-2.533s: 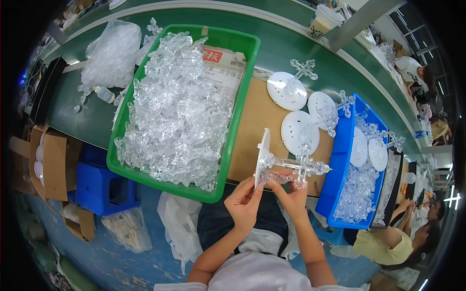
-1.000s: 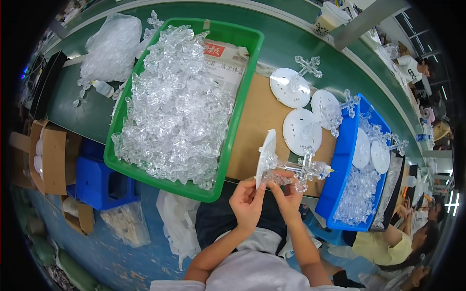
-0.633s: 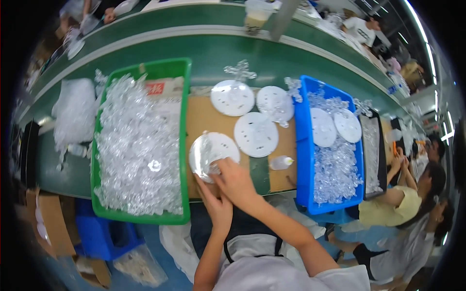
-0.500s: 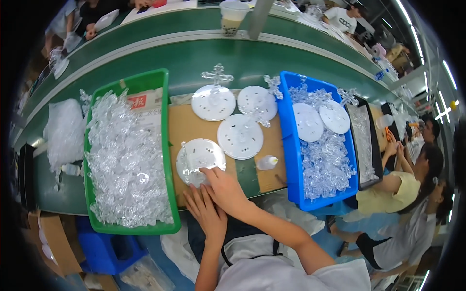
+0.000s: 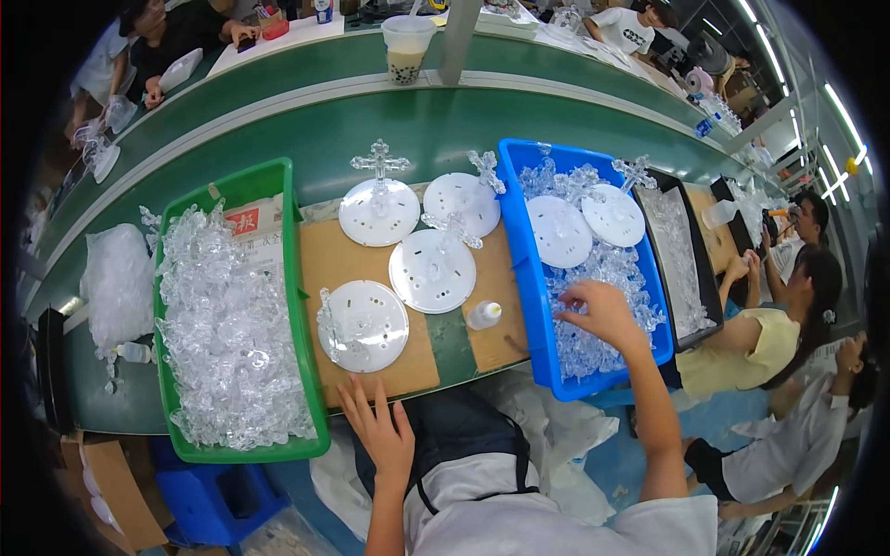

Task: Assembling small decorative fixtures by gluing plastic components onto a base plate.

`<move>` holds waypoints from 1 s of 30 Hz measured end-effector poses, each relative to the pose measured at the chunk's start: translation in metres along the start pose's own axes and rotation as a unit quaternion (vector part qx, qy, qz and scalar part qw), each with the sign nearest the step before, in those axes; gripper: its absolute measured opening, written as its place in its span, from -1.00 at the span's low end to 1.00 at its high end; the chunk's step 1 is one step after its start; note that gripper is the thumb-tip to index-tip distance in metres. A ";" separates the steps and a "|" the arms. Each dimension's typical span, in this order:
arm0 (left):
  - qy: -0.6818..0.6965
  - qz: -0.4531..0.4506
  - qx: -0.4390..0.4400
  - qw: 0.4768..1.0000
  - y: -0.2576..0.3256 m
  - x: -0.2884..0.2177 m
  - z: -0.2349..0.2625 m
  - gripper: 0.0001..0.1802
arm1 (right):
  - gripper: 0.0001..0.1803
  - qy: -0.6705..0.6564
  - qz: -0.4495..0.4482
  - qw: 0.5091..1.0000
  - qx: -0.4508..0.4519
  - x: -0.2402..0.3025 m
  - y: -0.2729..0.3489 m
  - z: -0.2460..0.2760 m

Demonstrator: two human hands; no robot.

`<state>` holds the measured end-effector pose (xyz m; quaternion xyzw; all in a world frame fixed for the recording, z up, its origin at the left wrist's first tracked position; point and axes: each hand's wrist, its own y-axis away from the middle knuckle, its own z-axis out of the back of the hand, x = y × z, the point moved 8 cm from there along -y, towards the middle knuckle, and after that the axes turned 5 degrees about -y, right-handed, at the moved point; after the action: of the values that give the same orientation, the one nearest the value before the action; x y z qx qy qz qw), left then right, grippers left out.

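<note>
My left hand [image 5: 380, 434] lies open with fingers spread at the table's front edge, its fingertips just below the nearest white disc [image 5: 378, 335]. A clear plastic cross-shaped piece [image 5: 336, 324] leans on that disc's left side. My right hand [image 5: 604, 313] is over the blue bin [image 5: 540, 320], its fingers bent but apart above a heap of clear plastic pieces [image 5: 598, 347]; nothing shows between them. Three more white discs with clear crosses stand farther back, among them a middle disc [image 5: 428, 278]. A small white bottle [image 5: 484, 315] stands right of the discs.
A green bin [image 5: 320, 408] of clear pieces flanks the cardboard [image 5: 422, 357] on the left. Two discs lie inside the blue bin, including a white disc [image 5: 559, 236]. A black tray [image 5: 709, 287] is beyond it. A drink cup [image 5: 405, 56] stands on the far ledge; co-workers sit right.
My right hand has left the nearest disc and moved right, over the blue bin. My left hand has drawn slightly back from the disc, its fingers spreading. The view has shifted slightly.
</note>
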<state>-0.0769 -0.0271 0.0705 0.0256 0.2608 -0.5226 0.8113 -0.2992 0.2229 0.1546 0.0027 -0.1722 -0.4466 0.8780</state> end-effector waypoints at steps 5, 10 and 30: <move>0.150 -0.018 -0.016 0.988 0.008 -0.018 0.026 -0.63 | -0.75 -0.212 -0.092 0.954 -0.189 -0.014 0.034 0.029; 0.661 0.055 0.149 0.734 -0.012 -0.083 0.020 -0.60 | -0.74 -0.307 -0.004 0.915 -0.262 0.089 0.071 0.024; 0.121 0.028 -0.160 0.979 -0.021 -0.010 0.016 -0.58 | -0.74 -0.451 0.041 0.881 -0.139 0.157 -0.067 -0.100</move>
<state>-0.0921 -0.0333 0.0940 -0.0344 0.4367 -0.4436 0.7818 -0.2362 0.0444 0.0968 -0.3279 -0.4855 -0.3828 0.7143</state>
